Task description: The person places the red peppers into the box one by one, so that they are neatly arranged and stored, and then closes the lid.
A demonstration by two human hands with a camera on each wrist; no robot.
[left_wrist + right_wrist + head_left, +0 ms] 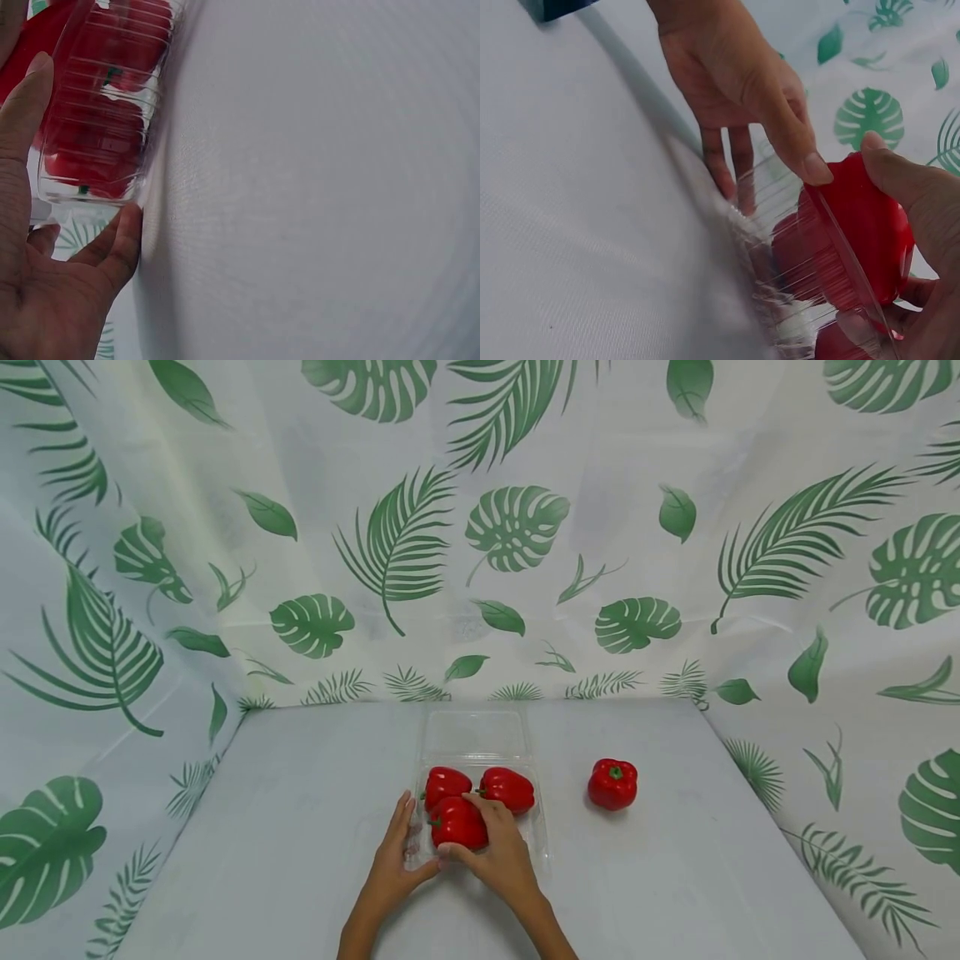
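A clear plastic clamshell container lies on the table with its lid folded back. Inside are three red bell peppers: one at the back left, another at the back right and a third at the front, its stem pointing left. My right hand grips the front pepper between thumb and fingers. At the front left corner, my left hand holds the container, fingers along the outer side and thumb at the front rim. The ribbed wall shows peppers through it in the left wrist view.
Another red bell pepper stands on the white table, right of the container, stem up. A leaf-patterned cloth encloses the back and sides. A dark blue object shows at the top left of the right wrist view.
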